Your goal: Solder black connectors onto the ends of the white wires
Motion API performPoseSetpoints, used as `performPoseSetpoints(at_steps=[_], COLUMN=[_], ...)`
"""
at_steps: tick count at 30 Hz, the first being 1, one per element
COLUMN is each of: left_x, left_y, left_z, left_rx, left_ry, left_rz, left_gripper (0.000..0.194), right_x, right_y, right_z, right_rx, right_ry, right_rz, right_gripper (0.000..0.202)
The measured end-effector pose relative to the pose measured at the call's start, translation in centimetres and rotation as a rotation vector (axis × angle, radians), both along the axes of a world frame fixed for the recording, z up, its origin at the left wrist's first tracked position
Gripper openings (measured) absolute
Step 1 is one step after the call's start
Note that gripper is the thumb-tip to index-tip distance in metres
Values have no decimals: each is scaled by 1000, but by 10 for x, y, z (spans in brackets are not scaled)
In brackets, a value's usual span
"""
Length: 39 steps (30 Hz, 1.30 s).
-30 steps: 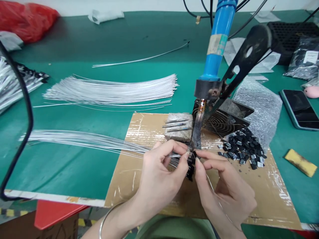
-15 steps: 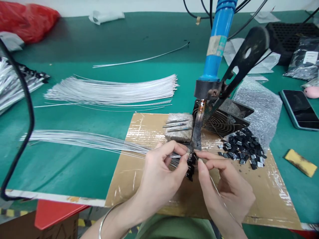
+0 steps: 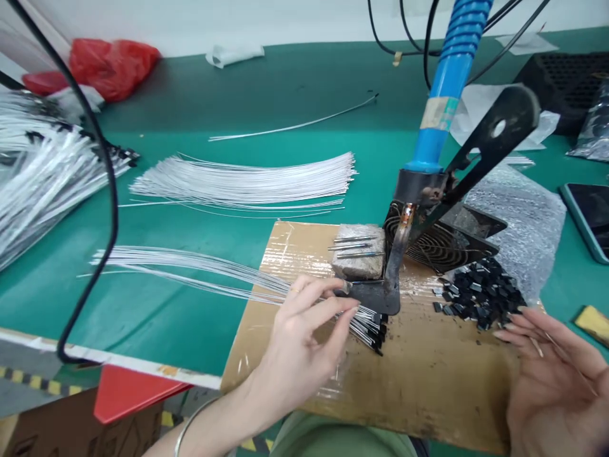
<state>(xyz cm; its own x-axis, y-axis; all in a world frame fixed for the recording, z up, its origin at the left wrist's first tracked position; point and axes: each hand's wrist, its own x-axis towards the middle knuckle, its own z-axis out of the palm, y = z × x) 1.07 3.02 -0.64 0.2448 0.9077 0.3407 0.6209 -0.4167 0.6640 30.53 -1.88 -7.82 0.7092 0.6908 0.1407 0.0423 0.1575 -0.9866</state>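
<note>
My left hand is over the cardboard beside the iron's flat dark plate. Its thumb and middle finger nearly meet, with the index fingertip by the plate's edge; whatever they pinch cannot be made out. A bundle of thin white wires runs beneath this hand, its ends with black tips showing beyond the fingers. My right hand, palm partly up, has its fingertips at the edge of a pile of small black pieces. A thin wire lies held across its fingers.
The blue-handled iron slants down on a black bracket. Behind the plate are a grey block with metal rods and a fan. More white wires lie farther back. A black cable arches at left; a phone lies right.
My right hand has left the iron tip and moved right to the black pieces, carrying the thin wire. My left hand stays near the plate, its index finger lifted apart. The view has shifted.
</note>
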Motion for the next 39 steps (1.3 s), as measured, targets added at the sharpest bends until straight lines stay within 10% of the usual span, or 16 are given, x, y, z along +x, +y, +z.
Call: performPoseSetpoints(at_steps=[8, 17, 28, 39], left_x=[-59, -67, -66, -63], left_y=[93, 174, 155, 39], left_z=[-25, -44, -19, 17], left_rx=[236, 198, 202, 23], left_ry=[384, 562, 393, 196], left_rz=[157, -77, -21, -5], left_gripper=[12, 17, 16, 10], right_x=[-29, -39, -42, -46], right_y=[10, 6, 3, -6], right_z=[11, 19, 20, 20], right_rx=[-57, -78, -91, -94], right_ry=[98, 32, 48, 4], right_rz=[-174, -144, -134, -84], right_gripper=[55, 45, 40, 43])
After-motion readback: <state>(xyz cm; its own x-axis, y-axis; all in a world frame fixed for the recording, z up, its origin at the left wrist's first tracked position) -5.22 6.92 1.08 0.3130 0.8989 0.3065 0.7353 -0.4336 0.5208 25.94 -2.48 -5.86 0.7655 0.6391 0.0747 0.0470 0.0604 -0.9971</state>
